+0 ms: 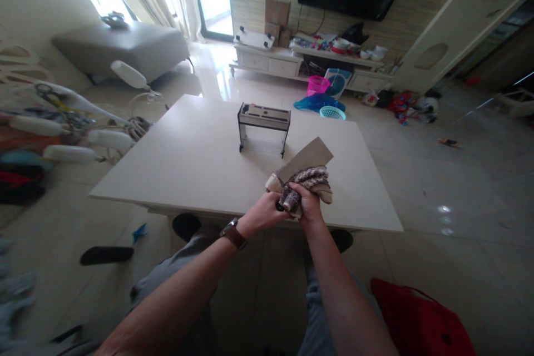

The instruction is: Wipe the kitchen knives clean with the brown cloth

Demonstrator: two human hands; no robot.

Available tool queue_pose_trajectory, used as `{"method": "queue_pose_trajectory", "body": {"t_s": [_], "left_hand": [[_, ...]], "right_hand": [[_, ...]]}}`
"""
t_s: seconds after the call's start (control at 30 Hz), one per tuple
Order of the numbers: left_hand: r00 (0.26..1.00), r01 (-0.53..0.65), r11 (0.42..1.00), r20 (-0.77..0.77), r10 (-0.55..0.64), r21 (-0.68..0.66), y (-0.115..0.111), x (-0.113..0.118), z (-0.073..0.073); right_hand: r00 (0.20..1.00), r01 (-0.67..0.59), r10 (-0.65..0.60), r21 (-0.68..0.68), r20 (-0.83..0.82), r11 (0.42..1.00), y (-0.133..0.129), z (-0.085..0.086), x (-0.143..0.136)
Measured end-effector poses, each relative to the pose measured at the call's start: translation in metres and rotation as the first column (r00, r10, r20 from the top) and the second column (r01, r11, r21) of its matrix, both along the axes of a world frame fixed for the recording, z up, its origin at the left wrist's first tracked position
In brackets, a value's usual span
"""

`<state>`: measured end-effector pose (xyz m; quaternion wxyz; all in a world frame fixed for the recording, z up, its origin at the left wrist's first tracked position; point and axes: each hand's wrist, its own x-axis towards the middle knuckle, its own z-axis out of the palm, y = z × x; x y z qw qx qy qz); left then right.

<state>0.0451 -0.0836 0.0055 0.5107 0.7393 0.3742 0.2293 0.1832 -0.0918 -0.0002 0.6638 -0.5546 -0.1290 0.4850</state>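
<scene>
My left hand (269,211) is closed at the lower end of a kitchen cleaver, where a bit of dark handle shows. The cleaver's broad, grey, rectangular blade (307,157) points up and to the right above the near part of the table. A brown and cream patterned cloth (315,178) is bunched around the lower part of the blade. My right hand (308,204) grips this cloth, thumb on top, close beside my left hand. Beyond the blade stands a knife rack (264,115) with a slotted metal top, dark edges and clear sides.
The white table (167,161) has its near edge just below my hands. A red stool or bag (421,317) is on the floor at lower right. White-shaded lamp arms (112,139) reach near the table's left side. Baskets (317,85) stand beyond the far edge.
</scene>
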Motion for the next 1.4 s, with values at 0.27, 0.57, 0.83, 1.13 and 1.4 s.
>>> {"method": "queue_pose_trajectory", "body": {"t_s": [0.27, 0.57, 0.83, 1.13, 1.4], "left_hand": [[1.0, 0.0, 1.0, -0.002, 0.0, 0.003, 0.0, 0.0, 0.001], [1.0, 0.001, 1.0, -0.003, -0.001, 0.012, 0.0, 0.0, 0.0], [1.0, 0.004, 1.0, 0.001, -0.004, -0.002, 0.0, 0.0, 0.001], [1.0, 0.003, 1.0, -0.009, -0.003, -0.009, 0.0, 0.0, -0.001], [1.0, 0.007, 1.0, -0.014, -0.007, 0.001, 0.0, 0.0, 0.0]], "right_hand": [[0.996, 0.059, -0.061, -0.037, -0.058, 0.998, 0.0, 0.005, -0.003], [0.997, 0.055, -0.057, -0.028, -0.057, 0.998, 0.001, 0.004, -0.002], [0.998, 0.058, -0.059, -0.013, -0.03, 0.998, 0.0, 0.006, -0.002], [0.995, 0.065, -0.068, -0.039, -0.07, 0.997, -0.001, 0.011, -0.004], [0.996, 0.063, -0.065, -0.037, -0.062, 0.997, 0.0, 0.007, -0.003]]}}
